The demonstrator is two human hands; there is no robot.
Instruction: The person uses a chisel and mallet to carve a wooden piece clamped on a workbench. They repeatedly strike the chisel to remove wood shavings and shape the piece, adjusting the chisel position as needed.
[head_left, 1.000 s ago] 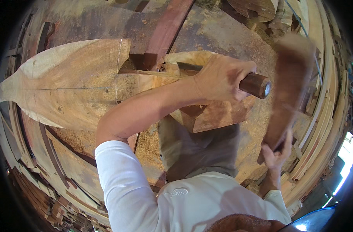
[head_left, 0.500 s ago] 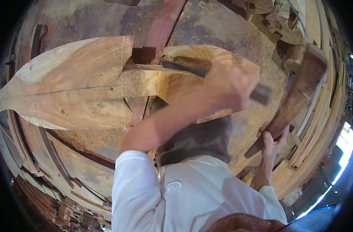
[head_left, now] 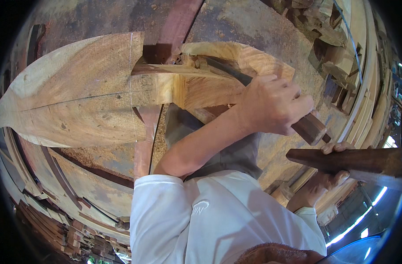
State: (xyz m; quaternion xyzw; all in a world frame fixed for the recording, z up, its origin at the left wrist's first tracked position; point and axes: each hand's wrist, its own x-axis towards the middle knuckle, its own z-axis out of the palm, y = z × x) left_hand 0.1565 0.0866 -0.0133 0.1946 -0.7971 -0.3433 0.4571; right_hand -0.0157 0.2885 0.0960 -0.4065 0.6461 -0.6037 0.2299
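Observation:
My left hand (head_left: 276, 105) is wrapped round a chisel (head_left: 310, 129), its square wooden handle end sticking out to the right. The dark blade reaches up and left into a hollow of a large carved wood piece (head_left: 73, 94). This piece has a broad leaf-shaped left part with a pencil centre line, a narrower neck and a rounded cut-out block at the right. My right hand (head_left: 331, 171) grips a dark wooden mallet (head_left: 364, 160), held level to the right, apart from the chisel's end.
A reddish plank (head_left: 179, 26) runs beneath the carved piece. Wood shavings (head_left: 95, 159) lie scattered on the floor. Offcuts (head_left: 337, 59) and long boards (head_left: 370, 119) are stacked along the right, with a thin blue cord (head_left: 353, 39) over them. More wood scraps (head_left: 73, 237) pile up at lower left.
The mallet has swung from a raised, upright slant to level, out to the right. My left hand and the chisel have shifted slightly right and down. The carved piece sits a little higher and further left in view.

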